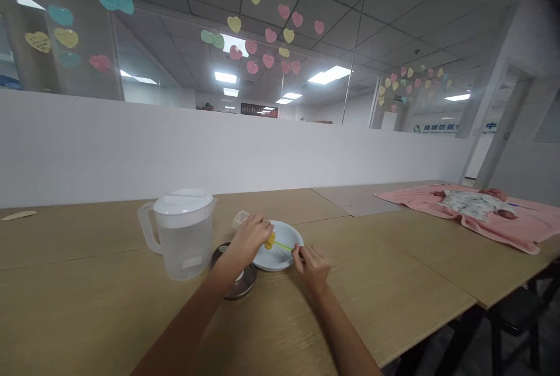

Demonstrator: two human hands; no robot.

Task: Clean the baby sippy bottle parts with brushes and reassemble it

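Observation:
Over a white bowl, my left hand has its fingers curled on a small yellow piece; whether it is sponge or something else I cannot tell. A thin yellow-green stick runs from that piece to my right hand, whose thumb and fingers pinch its near end. Partly under my left forearm lies a round metal dish with small white items in it. Just behind my left hand is a small clear plastic container, tilted.
A lidded clear pitcher with liquid stands left of the dish. A flat wooden stick lies far left. On a pink cloth at the right rests a baby-like doll in patterned clothing. A white partition borders the wooden table.

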